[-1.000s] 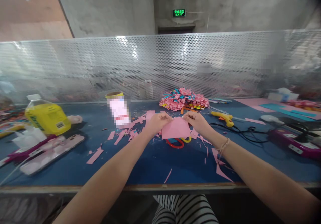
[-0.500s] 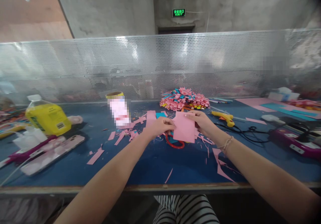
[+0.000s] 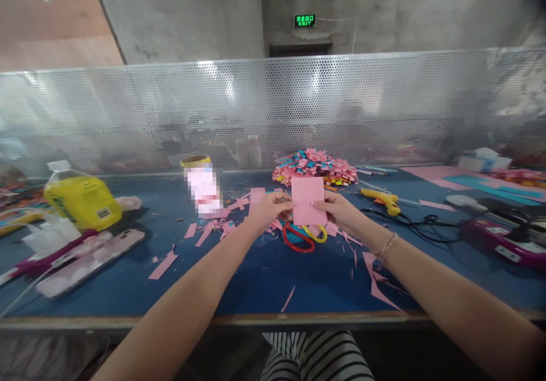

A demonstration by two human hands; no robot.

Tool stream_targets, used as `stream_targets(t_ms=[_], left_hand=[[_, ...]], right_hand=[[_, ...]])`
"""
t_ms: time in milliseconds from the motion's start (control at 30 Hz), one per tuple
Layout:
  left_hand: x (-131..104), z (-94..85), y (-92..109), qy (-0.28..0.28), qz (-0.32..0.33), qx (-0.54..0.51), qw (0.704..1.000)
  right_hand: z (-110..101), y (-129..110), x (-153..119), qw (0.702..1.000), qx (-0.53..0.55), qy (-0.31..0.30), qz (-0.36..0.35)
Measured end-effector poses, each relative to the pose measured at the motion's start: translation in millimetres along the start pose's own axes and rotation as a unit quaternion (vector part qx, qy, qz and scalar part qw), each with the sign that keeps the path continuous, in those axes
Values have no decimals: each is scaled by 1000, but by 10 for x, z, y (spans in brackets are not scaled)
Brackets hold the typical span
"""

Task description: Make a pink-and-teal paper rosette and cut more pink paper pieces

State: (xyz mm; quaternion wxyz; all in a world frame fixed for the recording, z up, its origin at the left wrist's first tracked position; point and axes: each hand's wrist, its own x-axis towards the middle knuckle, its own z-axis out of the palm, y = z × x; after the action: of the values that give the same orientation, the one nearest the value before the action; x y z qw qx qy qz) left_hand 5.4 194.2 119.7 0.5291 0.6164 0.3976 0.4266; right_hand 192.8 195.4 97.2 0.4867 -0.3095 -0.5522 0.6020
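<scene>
Held up above the table is a pink rectangular piece of paper (image 3: 307, 193). My left hand (image 3: 274, 209) pinches its left edge between thumb and fingers. On the right edge, my right hand (image 3: 336, 209) grips it with the thumb in front and fingers behind. Under the paper, scissors with a red handle loop (image 3: 298, 247) and a yellow handle loop (image 3: 319, 235) lie on the table; their blades are hidden. Pink paper scraps (image 3: 228, 222) are strewn to the left of my hands. Behind the paper sits a heap of pink, blue and yellow folded paper pieces (image 3: 309, 162).
A yellow glue gun (image 3: 381, 199) and a purple power strip (image 3: 499, 241) with black cables lie to the right. On the left are a bottle of yellow liquid (image 3: 81, 199) and a phone (image 3: 91, 261). A perforated metal screen (image 3: 256, 108) borders the table's back.
The pink paper has risen slightly, shifted left and been squared upright. My right hand has slid from its top corner down to its right edge. The yellow scissor loop now shows.
</scene>
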Motion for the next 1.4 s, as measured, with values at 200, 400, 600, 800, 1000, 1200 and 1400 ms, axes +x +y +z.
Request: stream_targets(t_ms=[200, 400, 600, 800, 1000, 1200, 1400], left_hand=[[-8, 1, -7, -12, 5, 4, 1000], [-30, 3, 23, -15, 17, 38, 999], [-25, -1, 34, -17, 10, -6, 1000], [30, -56, -33, -4, -63, -80, 995], [32, -61, -37, 0, -103, -106, 989], [21, -78, -37, -15, -65, -134, 989], [-23, -62, -19, -43, 7, -141, 989]], right_hand=[[-42, 13, 19, 999, -36, -23, -20], [-35, -15, -3, 998, -48, -29, -15], [2, -34, -16, 999, 22, -32, 6], [71, -59, -31, 995, 85, -2, 59], [45, -49, -14, 990, 94, -4, 104], [-27, -16, -6, 987, 104, -51, 111], [9, -98, -47, 976, 152, -76, 136]])
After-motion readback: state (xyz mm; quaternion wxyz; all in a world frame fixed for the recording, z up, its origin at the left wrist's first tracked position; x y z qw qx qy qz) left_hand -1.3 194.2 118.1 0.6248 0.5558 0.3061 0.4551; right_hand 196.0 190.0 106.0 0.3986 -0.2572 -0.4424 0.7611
